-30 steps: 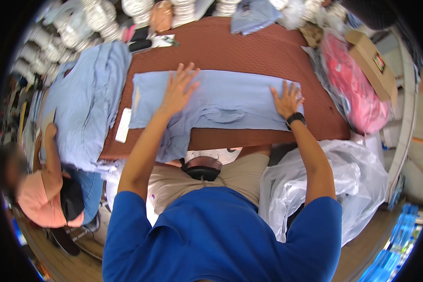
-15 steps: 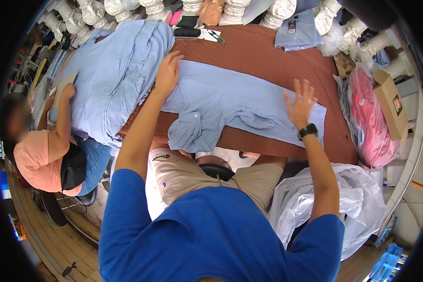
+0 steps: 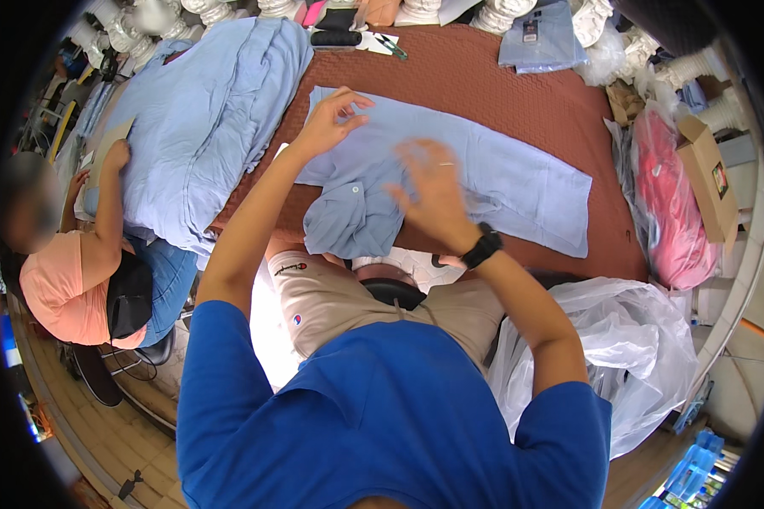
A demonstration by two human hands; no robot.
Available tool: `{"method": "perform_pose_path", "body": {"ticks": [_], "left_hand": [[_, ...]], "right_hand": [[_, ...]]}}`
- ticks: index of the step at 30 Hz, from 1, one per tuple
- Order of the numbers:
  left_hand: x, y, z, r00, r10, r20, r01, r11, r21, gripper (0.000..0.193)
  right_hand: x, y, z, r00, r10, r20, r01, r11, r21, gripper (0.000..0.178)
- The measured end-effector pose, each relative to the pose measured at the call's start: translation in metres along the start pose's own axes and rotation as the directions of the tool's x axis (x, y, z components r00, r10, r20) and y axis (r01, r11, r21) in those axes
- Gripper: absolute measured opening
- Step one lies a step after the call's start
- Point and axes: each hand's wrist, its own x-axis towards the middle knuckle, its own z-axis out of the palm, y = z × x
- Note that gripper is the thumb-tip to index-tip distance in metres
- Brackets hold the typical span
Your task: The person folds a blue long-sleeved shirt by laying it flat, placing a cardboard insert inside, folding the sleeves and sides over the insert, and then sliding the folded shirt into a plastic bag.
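A light blue shirt (image 3: 518, 170) lies spread on the brown textured cloth, its bunched part with a small white button hanging toward my lap. Over the shirt's far left end is my left hand (image 3: 335, 123), fingers loosely bent and apart, with nothing visible in it. My right hand (image 3: 433, 187) is over the middle of the shirt near the bunched part, smeared by motion, its fingers spread. Whether either hand touches the fabric I cannot tell. A black watch (image 3: 482, 246) is on my right wrist.
A heap of blue garments (image 3: 221, 110) lies at left, where a person in a peach top (image 3: 68, 276) holds a flat card. Thread snips (image 3: 390, 47) and a black spool (image 3: 335, 39) lie at the back. A bagged folded shirt (image 3: 539, 42), pink bundle (image 3: 666, 204) and clear plastic (image 3: 620, 348) are right.
My right hand has moved left from the shirt's right end to its middle. My left hand has shifted slightly right, its fingers now more bent. The shirt's right part lies flatter.
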Motion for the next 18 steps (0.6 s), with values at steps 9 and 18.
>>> {"method": "perform_pose_path", "body": {"ticks": [9,18], "left_hand": [[0.017,-0.011,0.024,0.860,-0.105,0.499,0.352,0.830,-0.432,0.054],[0.041,-0.027,0.018,0.782,-0.369,0.502,0.616,0.579,-0.534,0.076]], "right_hand": [[0.043,-0.070,0.030,0.974,0.000,0.225,-0.065,0.958,0.281,0.022],[0.040,0.099,-0.134,0.690,0.699,-0.190,-0.671,0.715,0.195,0.024]]}}
